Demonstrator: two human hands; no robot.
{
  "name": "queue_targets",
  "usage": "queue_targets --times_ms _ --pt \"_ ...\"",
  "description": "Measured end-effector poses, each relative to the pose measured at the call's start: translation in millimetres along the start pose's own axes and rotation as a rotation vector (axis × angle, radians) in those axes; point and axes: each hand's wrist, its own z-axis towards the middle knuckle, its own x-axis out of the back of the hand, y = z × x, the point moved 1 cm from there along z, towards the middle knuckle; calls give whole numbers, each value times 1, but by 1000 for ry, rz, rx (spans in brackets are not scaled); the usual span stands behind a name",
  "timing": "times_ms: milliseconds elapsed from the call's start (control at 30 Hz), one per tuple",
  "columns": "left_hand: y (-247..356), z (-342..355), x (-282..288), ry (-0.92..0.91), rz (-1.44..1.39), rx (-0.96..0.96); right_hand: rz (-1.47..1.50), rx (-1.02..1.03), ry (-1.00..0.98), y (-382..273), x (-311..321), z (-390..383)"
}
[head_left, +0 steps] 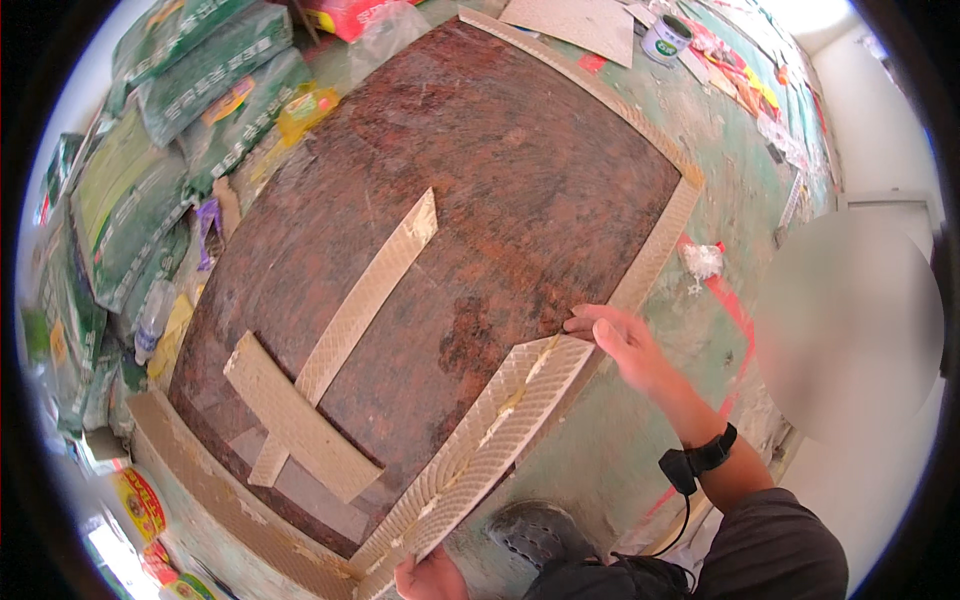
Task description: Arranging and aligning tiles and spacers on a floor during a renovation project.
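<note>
A long beige tile strip (470,445) lies along the near right edge of a large red-brown slab (480,130). Its ribbed face is turned up, with a rough line of yellowish adhesive (508,405) along it. My right hand (625,345) closes on the strip's far end, thumb and fingers at its corner. At the near end, my left hand (432,577) grips the strip low in the picture; part of that hand is cut off. Two loose strips cross on the slab: a longer one (370,290) beneath a wider one (300,415).
Beige edging (655,245) borders the slab's right and far sides, and more edging (230,505) runs along the near left. Green sacks (140,200) are piled at left. A paint can (666,40) stands at the far right. My shoe (540,535) is near the slab.
</note>
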Motion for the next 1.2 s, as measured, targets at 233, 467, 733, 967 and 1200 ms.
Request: queue_targets --times_ms 233,467,733,967,1200 --pt "16 -1 -9 110 -760 254 -76 6 1 -10 -5 -10" --pt "2 -1 11 33 -705 226 174 -55 11 -2 1 -12" --pt "-36 4 62 -247 -664 117 36 17 -89 -7 6 -8" --pt "-3 1 26 -149 -779 217 147 -10 -56 -7 1 -11" --pt "10 -2 10 -107 -779 245 227 -16 -48 -8 -3 -14"
